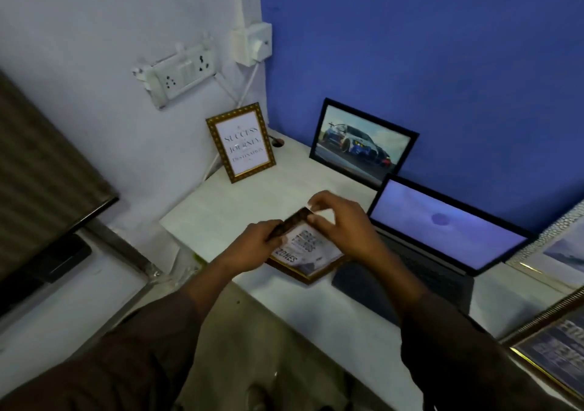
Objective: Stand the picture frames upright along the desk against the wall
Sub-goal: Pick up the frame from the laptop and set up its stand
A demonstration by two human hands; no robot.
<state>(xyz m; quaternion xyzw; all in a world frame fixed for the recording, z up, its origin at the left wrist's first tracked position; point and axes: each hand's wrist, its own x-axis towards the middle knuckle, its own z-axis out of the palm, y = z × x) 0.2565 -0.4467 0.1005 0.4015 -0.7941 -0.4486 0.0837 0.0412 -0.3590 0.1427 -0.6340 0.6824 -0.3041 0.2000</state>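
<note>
A small brown frame with printed words (pixel 308 260) is tilted above the white desk (pixel 246 195), near its front edge. My left hand (pixel 256 243) grips its left top edge and my right hand (pixel 339 224) pinches its top right corner. A gold-edged quote frame (pixel 241 142) stands upright against the white wall at the desk's back left. A black-framed car picture (pixel 361 143) leans upright against the blue wall. Two more frames, a silver one (pixel 556 252) and a gold-trimmed one (pixel 556 350), show at the right edge.
An open laptop (pixel 442 230) with a lit screen sits on the desk right of my hands. A socket board (pixel 180 74) and a plugged charger (pixel 252 44) with cables hang on the white wall. A dark TV screen (pixel 41 189) stands at the left.
</note>
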